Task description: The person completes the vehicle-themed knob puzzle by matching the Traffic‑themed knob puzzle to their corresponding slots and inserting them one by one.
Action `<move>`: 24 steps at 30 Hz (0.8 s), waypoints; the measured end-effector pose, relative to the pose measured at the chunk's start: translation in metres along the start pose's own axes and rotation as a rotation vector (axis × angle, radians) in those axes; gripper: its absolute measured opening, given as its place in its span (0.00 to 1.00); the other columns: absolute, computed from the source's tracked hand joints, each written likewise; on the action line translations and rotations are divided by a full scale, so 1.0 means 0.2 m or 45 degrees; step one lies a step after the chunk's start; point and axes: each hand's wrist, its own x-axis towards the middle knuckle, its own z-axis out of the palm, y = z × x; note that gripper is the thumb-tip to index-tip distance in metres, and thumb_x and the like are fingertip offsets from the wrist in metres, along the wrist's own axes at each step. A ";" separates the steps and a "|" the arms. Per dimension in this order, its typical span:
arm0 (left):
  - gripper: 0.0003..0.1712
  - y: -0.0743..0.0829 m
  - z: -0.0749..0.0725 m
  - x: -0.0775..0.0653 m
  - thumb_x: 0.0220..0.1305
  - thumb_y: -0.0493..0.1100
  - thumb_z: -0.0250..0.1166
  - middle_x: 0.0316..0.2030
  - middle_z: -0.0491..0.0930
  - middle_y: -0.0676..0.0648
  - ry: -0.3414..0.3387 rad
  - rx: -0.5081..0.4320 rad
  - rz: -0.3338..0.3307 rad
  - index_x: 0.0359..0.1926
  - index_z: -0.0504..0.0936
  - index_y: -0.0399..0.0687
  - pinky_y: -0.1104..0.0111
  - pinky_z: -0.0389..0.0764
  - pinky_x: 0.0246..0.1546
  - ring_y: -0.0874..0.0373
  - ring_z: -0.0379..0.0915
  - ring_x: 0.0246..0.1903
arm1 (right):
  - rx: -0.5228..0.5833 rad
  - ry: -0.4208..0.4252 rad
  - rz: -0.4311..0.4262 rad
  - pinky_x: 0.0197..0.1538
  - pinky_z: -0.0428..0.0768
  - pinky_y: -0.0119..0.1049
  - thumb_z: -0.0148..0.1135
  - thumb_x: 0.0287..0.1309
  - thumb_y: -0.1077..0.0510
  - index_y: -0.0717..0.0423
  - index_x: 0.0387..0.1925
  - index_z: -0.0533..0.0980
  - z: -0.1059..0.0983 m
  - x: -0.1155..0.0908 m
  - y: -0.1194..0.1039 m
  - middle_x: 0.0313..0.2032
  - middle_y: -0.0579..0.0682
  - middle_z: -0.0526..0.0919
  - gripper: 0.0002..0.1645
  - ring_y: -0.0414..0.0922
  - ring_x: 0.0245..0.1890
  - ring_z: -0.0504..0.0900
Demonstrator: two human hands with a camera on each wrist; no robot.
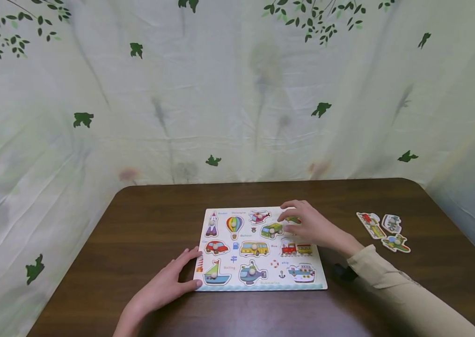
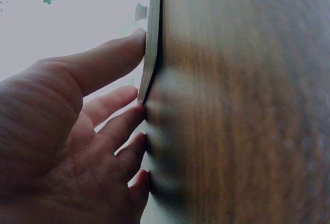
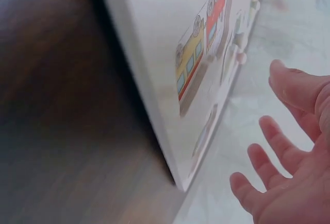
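A white wooden puzzle board (image 1: 277, 267) with vehicle pictures and pieces lies on the table. My left hand (image 1: 174, 276) is at its left side, thumb by the near left corner and fingers along the edge. In the left wrist view, the thumb (image 2: 111, 62) rests against the board's edge (image 2: 152, 33) and the fingertips reach down to the table. My right hand (image 1: 313, 224) hovers over the upper right part, partly hiding a green picture (image 1: 293, 219). The right wrist view shows its fingers (image 3: 273, 167) spread, holding nothing, beside the train picture (image 3: 198, 49).
Three loose vehicle pieces lie on the brown table (image 1: 136, 224) to the right: a long red and yellow one (image 1: 371, 225), a small grey one (image 1: 391, 223) and a greenish one (image 1: 396, 243). A pale curtain (image 1: 229, 93) with leaf prints hangs behind the table.
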 end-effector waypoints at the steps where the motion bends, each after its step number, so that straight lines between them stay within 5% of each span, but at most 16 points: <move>1: 0.40 0.00 0.00 0.00 0.56 0.55 0.73 0.72 0.62 0.47 0.000 -0.002 -0.003 0.69 0.69 0.55 0.40 0.48 0.68 0.43 0.48 0.73 | 0.005 0.015 0.001 0.58 0.70 0.55 0.72 0.56 0.60 0.49 0.43 0.85 -0.01 -0.01 0.00 0.58 0.55 0.75 0.12 0.56 0.61 0.67; 24: 0.40 0.00 0.01 0.00 0.57 0.53 0.73 0.71 0.62 0.46 0.006 0.000 0.028 0.68 0.69 0.52 0.42 0.46 0.69 0.43 0.47 0.73 | -0.111 0.222 -0.029 0.55 0.70 0.56 0.72 0.53 0.65 0.52 0.42 0.84 -0.23 -0.31 0.12 0.56 0.56 0.77 0.14 0.58 0.58 0.71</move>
